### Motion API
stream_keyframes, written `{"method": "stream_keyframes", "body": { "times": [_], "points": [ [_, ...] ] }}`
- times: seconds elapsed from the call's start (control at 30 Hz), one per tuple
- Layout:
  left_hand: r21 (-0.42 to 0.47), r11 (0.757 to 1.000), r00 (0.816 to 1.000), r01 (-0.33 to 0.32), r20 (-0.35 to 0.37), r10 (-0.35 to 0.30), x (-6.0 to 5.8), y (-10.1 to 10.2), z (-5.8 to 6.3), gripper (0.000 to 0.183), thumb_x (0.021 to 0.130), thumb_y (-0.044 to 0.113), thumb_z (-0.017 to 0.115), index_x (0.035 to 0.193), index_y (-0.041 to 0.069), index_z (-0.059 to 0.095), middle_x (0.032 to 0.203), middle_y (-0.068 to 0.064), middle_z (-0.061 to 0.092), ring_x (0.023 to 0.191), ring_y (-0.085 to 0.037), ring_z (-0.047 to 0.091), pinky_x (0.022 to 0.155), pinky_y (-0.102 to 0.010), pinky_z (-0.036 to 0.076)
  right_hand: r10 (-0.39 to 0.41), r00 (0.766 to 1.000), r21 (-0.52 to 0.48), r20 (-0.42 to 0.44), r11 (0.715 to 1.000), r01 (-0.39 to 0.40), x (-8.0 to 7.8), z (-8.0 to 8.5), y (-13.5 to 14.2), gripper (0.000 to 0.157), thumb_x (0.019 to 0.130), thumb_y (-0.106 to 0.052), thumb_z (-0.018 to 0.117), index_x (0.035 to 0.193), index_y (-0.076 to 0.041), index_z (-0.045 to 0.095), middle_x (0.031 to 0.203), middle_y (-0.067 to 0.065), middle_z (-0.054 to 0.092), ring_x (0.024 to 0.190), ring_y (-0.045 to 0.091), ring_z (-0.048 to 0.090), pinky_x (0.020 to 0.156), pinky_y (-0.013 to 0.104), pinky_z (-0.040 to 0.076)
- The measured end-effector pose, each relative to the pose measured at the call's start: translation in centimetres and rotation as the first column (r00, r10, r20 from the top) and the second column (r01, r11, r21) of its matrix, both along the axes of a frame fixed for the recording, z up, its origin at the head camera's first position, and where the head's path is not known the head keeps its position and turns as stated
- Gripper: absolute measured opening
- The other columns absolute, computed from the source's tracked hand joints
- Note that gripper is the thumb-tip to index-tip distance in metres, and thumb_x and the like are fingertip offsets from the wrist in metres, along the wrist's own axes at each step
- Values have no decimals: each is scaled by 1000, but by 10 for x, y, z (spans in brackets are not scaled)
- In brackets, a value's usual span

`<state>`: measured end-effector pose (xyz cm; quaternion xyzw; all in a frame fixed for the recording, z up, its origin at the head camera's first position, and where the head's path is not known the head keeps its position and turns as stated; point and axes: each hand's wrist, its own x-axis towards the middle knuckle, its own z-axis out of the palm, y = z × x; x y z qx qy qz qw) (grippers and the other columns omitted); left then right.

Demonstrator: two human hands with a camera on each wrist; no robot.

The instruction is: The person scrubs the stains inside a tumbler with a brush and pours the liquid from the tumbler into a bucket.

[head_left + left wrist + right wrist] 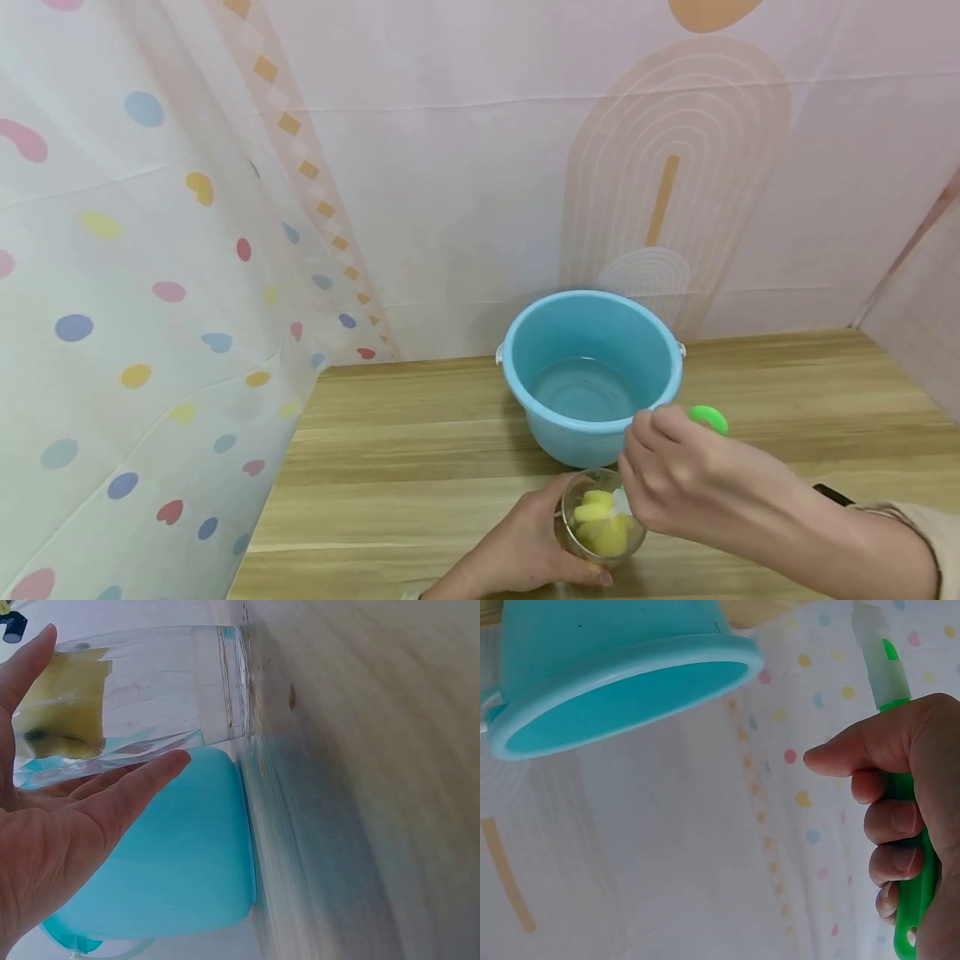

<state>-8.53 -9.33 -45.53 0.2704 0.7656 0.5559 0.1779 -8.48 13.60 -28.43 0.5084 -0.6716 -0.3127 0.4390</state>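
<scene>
My left hand [525, 533] holds a clear drinking glass [161, 690] near the front of the table, thumb on one side and fingers on the other. The glass stands upright, its base right at the tabletop. Above it, my right hand [675, 471] grips the green handle of a sponge cup brush [913, 881], fingers curled round it. A whitish translucent neck joins the handle to the yellow sponge head [596, 512], which sits inside the upper part of the glass. The handle's green end pokes out behind the right hand in the head view.
A light blue bucket [592, 427] with some water in the bottom stands just behind the glass. A small black object [832, 494] lies to the right, partly behind the right forearm. Patterned cloth [465, 208] hangs behind the wooden table [390, 433] and along its sides.
</scene>
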Motion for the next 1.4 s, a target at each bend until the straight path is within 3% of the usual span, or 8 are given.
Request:
{"method": "stream_keyframes", "body": {
  "times": [0.2,0.33,0.63,0.77,1.03,1.23,1.4],
  "points": [
    [-9,1000,1000,-1,7,1,1,0,1,84,77,25,97,147,28,51,136,15,61,120,-4,60,104,-27,49,-31,999,59,13,998,30,-7,12,-10,31,68,5,53,66,1,23,58,7,24,60,18,24,64,28,26],
    [-4,1000,1000,7,13,-7,1,0,2,86,78,25,96,150,27,49,136,15,61,120,-4,60,105,-27,48,-74,994,82,75,994,68,-18,18,-11,33,69,2,59,65,-5,27,58,5,24,60,18,25,65,29,26],
    [3,1000,1000,5,5,-5,2,3,2,87,76,25,97,148,28,50,136,15,61,121,-4,60,106,-27,48,-84,976,38,201,996,78,-45,14,-2,32,69,2,63,59,-8,34,54,5,32,56,20,30,63,30,28],
    [5,1000,1000,10,11,-11,2,3,2,86,77,25,97,149,28,49,136,14,61,121,-4,60,106,-27,48,-56,974,16,219,998,54,-53,10,8,30,73,4,56,59,-8,33,54,5,31,55,20,31,62,30,29],
    [-5,1000,1000,-5,19,5,1,3,4,87,77,23,97,149,29,49,137,14,60,122,-5,59,107,-27,47,74,955,-108,289,993,-45,-61,-1,30,32,81,14,24,61,-11,20,58,1,18,56,15,19,59,29,24],
    [-7,1000,999,3,41,-3,1,4,4,88,78,23,96,151,30,48,140,15,58,125,-4,57,108,-27,46,146,933,-174,328,980,-93,-63,-5,43,28,76,12,25,61,-11,22,59,1,18,57,15,16,59,28,21],
    [-18,1000,999,2,45,-2,0,4,3,86,78,24,96,150,29,49,139,16,58,125,-4,57,108,-28,46,193,926,-201,325,971,-132,-60,-9,50,33,85,13,26,61,-10,27,59,1,20,57,16,18,56,27,22]
  ]
}}
